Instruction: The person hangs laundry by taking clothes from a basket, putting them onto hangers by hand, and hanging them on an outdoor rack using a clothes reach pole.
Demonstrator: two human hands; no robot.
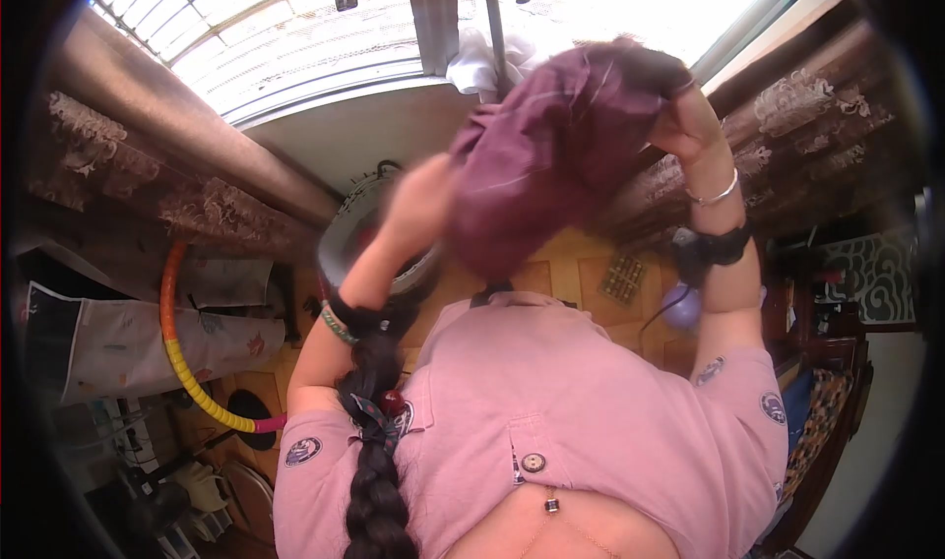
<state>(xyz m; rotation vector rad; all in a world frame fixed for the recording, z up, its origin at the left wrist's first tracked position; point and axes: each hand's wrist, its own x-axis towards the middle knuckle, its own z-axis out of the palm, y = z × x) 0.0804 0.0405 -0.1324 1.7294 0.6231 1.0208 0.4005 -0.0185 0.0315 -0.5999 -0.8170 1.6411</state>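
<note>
A bunched maroon garment (561,146) with thin pale lines hangs in the air in front of my chest; its exact kind does not show. My right hand (684,126) grips its upper right side, the fingertips hidden in the folds. At the left edge of the cloth, my left hand (421,205) is closed on it, blurred by motion. Below and behind my left forearm stands a bucket-like tub (340,239) with a pale rim, its contents mostly hidden.
Ahead is a bright window with a vertical pole (494,28) and a white cloth (482,62) beside it. Curtains (187,165) flank both sides. A hula hoop (177,352) leans at left. On the wooden floor are a purple ball (681,306) and a small patterned item (622,279).
</note>
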